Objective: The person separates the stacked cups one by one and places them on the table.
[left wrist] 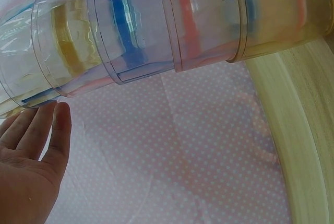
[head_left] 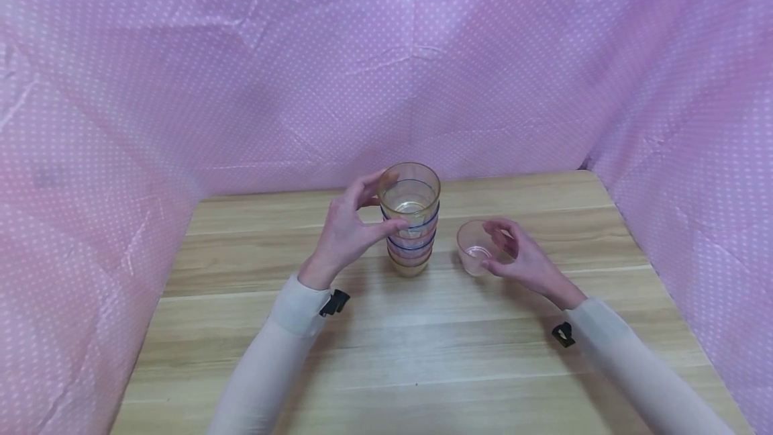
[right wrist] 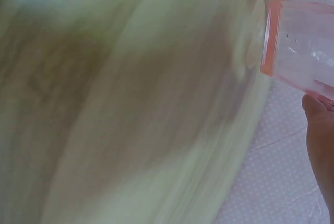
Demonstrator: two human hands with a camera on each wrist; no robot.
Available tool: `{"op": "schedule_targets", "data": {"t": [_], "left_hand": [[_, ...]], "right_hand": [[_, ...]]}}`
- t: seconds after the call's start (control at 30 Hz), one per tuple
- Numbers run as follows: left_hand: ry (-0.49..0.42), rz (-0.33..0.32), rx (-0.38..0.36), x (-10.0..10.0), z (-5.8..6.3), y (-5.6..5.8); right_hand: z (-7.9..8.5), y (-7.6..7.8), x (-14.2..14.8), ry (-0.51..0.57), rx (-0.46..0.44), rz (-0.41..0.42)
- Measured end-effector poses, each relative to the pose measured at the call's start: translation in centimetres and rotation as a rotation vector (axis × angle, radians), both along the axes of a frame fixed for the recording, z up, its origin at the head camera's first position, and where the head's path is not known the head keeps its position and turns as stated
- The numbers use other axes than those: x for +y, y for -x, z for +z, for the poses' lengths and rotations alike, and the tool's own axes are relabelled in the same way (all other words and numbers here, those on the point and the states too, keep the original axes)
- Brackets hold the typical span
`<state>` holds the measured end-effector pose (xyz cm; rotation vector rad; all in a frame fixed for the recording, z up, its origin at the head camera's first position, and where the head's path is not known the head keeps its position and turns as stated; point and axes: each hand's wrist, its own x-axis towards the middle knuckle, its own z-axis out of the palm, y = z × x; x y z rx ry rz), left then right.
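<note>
A tall stack of clear plastic cups [head_left: 411, 233] with yellow, blue and pink tints stands upright on the table. My left hand [head_left: 351, 232] holds it near the top, thumb across the front and fingers behind; the top cup has a yellow rim. Seen from the left wrist, the nested cups [left wrist: 141, 31] slant across the view above the fingers. To the right of the stack, my right hand [head_left: 524, 262] holds a single clear pink cup [head_left: 473, 254] by its side, mouth up. The right wrist view shows that pink cup [right wrist: 302, 46], its base band coloured, with the thumb against it.
A light wood-grain table [head_left: 417, 354] lies under both hands. Pink dotted cloth [head_left: 338, 72] hangs behind it and along both sides. Black clips [head_left: 335, 303] sit at the sleeve cuffs.
</note>
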<state>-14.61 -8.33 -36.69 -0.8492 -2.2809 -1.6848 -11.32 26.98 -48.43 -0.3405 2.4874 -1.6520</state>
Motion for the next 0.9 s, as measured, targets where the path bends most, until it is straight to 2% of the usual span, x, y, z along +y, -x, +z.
{"op": "schedule_targets", "data": {"t": [0.2, 0.4, 0.7, 0.9], "left_hand": [[-0.002, -0.006, -0.003, 0.0, 0.0, -0.1], [0.031, 0.017, -0.019, -0.1, 0.1, -0.2], [0.024, 0.015, -0.022, 0.0, 0.2, -0.2], [0.023, 0.019, -0.036, 0.0, 0.2, -0.2]], "right_hand": [[-0.2, -0.2, 0.6, -0.005, -0.012, 0.011], [-0.1, -0.5, 1.1, -0.018, -0.014, 0.025], [0.1, -0.7, 1.3, -0.102, 0.001, 0.012], [1.4, -1.4, 1.2, -0.154, 0.050, -0.046]]}}
